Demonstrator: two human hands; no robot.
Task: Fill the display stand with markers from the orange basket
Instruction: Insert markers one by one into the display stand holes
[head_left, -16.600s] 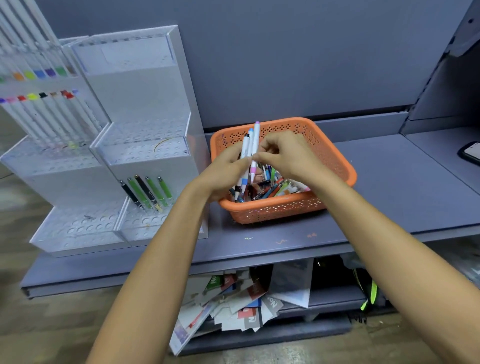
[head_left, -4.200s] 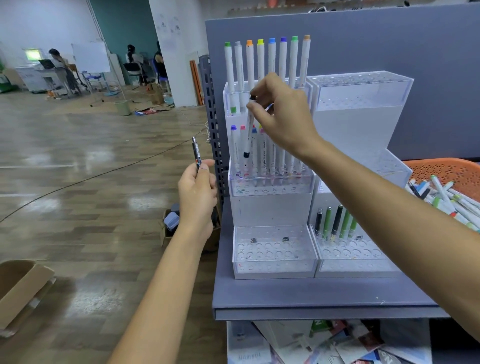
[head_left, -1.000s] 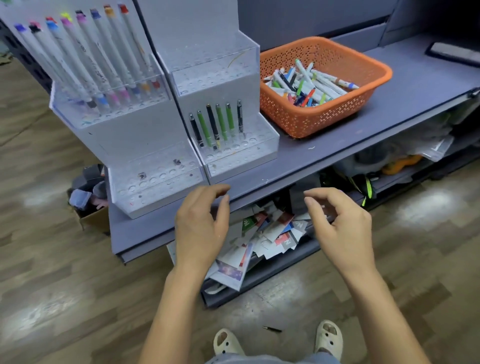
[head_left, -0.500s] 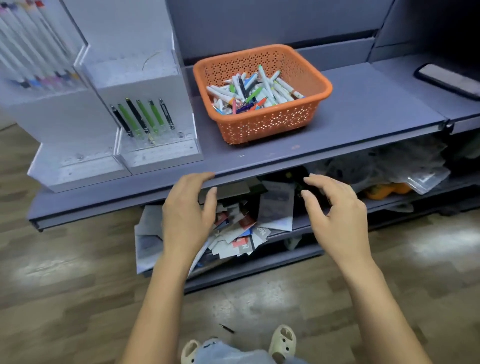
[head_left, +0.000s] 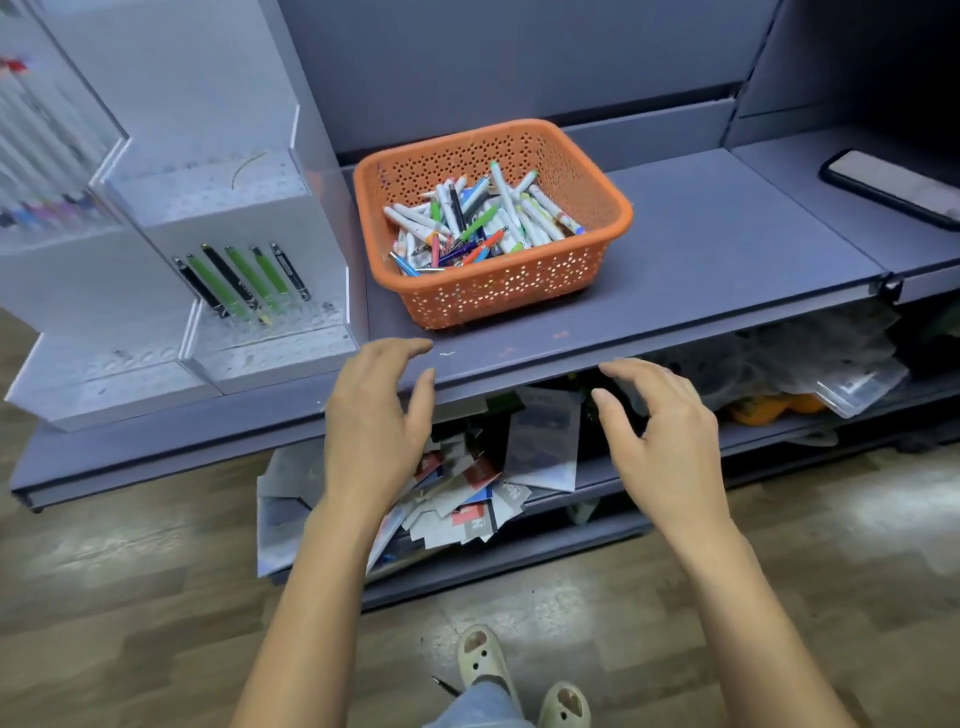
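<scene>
Markers (head_left: 483, 223), mostly white-barrelled with coloured caps, lie heaped in the orange perforated plastic basket (head_left: 498, 291) on the grey shelf (head_left: 727, 249), just beside the clear acrylic display stand (head_left: 270, 353). Left grip (head_left: 374, 415) and right grip (head_left: 665, 436) hover empty, fingers loosely spread, at the shelf's front edge, so the step looks like a reach for a handful; next they need to pass over the rim and pinch a few barrels

Orange basket (head_left: 493, 291) before me: perforated plastic. Display stand (head_left: 270, 358), clear glossy plastic. Shelf (head_left: 701, 249) matt, floor (head_left: 779, 545) shiny wood.
</scene>
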